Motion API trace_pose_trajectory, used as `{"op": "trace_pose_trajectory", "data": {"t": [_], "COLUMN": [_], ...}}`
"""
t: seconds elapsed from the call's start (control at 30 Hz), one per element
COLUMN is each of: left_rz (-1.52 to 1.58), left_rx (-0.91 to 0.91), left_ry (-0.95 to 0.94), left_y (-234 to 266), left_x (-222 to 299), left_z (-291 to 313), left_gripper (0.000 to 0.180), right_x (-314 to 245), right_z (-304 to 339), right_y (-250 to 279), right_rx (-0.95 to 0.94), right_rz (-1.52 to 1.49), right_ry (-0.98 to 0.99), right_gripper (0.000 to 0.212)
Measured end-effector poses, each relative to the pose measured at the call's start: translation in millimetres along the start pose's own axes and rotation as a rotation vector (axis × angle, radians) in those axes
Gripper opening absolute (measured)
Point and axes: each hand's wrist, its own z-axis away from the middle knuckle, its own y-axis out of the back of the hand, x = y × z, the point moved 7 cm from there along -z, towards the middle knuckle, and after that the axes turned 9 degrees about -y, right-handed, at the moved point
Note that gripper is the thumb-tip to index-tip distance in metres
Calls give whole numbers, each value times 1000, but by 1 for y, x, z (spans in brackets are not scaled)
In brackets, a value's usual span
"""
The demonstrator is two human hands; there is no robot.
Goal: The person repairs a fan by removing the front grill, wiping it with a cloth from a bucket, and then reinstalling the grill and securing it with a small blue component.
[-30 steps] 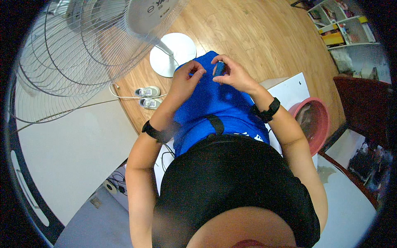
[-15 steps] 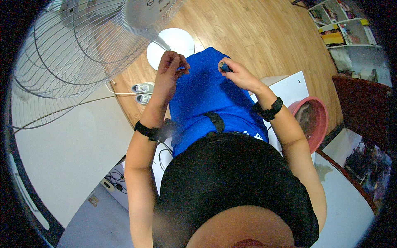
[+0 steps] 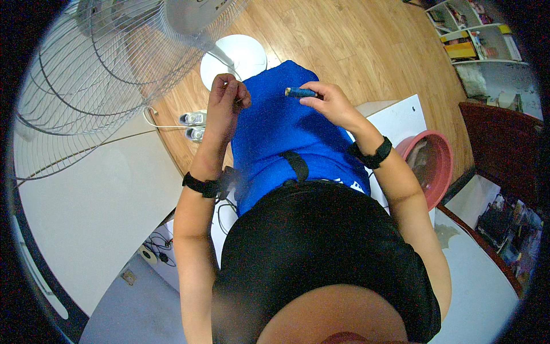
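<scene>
My right hand (image 3: 332, 104) grips a small spool of dark blue thread (image 3: 299, 93) between thumb and fingers. One end of the spool points toward my left hand. My left hand (image 3: 226, 97) is raised with its fingers curled together in a pinch. Whatever those fingers hold, if anything, is too small to make out. Both hands are above bright blue cloth (image 3: 269, 126) that covers my lap, a gap of bare cloth showing between them.
A wire-caged standing fan (image 3: 103, 86) rises on the left, its round white base (image 3: 249, 54) on the wooden floor. Grey shoes (image 3: 195, 118) lie beside a white table (image 3: 97, 212). Right of me stand a pink basin (image 3: 446, 166) and a white box (image 3: 401, 117); shelves (image 3: 487, 40) are beyond.
My right hand has turned, so the spool now shows lengthwise instead of end-on. My left hand has shifted slightly left, its fingers more curled.
</scene>
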Motion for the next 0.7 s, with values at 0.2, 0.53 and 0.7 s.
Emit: {"op": "trace_pose_trajectory", "data": {"t": [0.2, 0.53, 0.7], "left_rz": [-531, -569, -163], "left_rx": [-100, -205, -34], "left_ry": [-30, 22, 267], "left_y": [-13, -49, -50], "left_x": [2, -28, -41], "left_z": [7, 1, -7], "left_gripper": [22, 25, 20], "right_x": [-17, -6, -1], "right_z": [15, 5, 4], "right_y": [-2, 3, 33], "right_rx": [-144, 19, 462], "right_rz": [-254, -389, -228], "right_ry": [-219, -211, 2], "right_gripper": [25, 30, 19]}}
